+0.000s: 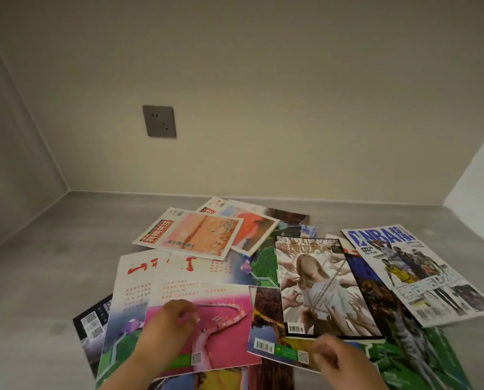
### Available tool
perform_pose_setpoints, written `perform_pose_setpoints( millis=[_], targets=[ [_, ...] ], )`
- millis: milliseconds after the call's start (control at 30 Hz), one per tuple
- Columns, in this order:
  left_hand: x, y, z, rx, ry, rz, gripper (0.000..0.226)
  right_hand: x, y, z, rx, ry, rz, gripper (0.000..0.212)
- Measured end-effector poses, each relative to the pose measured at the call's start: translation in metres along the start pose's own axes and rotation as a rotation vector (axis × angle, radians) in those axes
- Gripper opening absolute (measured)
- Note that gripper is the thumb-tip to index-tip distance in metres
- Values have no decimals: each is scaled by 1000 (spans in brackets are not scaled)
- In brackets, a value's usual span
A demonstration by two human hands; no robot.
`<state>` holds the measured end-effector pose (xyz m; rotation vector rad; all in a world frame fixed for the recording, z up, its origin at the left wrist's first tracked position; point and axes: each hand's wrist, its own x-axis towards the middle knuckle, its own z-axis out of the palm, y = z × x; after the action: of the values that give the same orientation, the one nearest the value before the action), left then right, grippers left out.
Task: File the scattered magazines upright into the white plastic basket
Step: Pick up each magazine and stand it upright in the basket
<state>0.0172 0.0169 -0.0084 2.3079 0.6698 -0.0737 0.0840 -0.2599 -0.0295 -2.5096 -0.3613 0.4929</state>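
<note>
**Hands on the pile, basket out of sight**

The left hand (176, 319) rests curled on the pink magazine (207, 327), directly beneath it, long axis running away from the person. The right hand (339, 358) pinches the near edge of the chained-figure magazine (322, 288). Magazines overlap flat across the grey floor (52, 249), near the wall socket (159, 121). No basket shows.

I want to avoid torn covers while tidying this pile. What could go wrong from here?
The left hand rests on the pink-cover magazine, which overlaps others; pulling it could drag or crease them. The right hand is at the corner of the chained-figure magazine; lifting it by one corner may bend it. No basket is in view.
</note>
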Motion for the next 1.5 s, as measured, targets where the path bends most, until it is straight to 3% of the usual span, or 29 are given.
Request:
perform_pose_setpoints(
  millis=[167,400,633,767,933,1033,1133,1200,1500],
  targets=[
    [32,-7,-2,-117,55,-59,29,50,-12,2,-150,240,-40,28],
    [74,-10,-2,-68,138,-23,39,79,-6,22,-333,206,124,61],
    [109,-15,10,277,72,72,57,89,-3,22,-295,223,176,69],
    [109,-27,23,445,18,115,62,92,0,-3,-129,352,453,84],
    [108,-31,25,480,23,138,62,97,5,-27,-40,303,658,96],
    [108,-33,25,474,24,150,62,104,10,-39,56,305,716,85],
    [109,-35,25,465,39,161,62,101,12,-44,404,350,613,42],
    [109,-35,24,458,39,163,62,96,12,-45,506,350,557,26],
    [102,-26,17,438,22,156,60,84,13,-33,162,465,402,26]
  ],
)
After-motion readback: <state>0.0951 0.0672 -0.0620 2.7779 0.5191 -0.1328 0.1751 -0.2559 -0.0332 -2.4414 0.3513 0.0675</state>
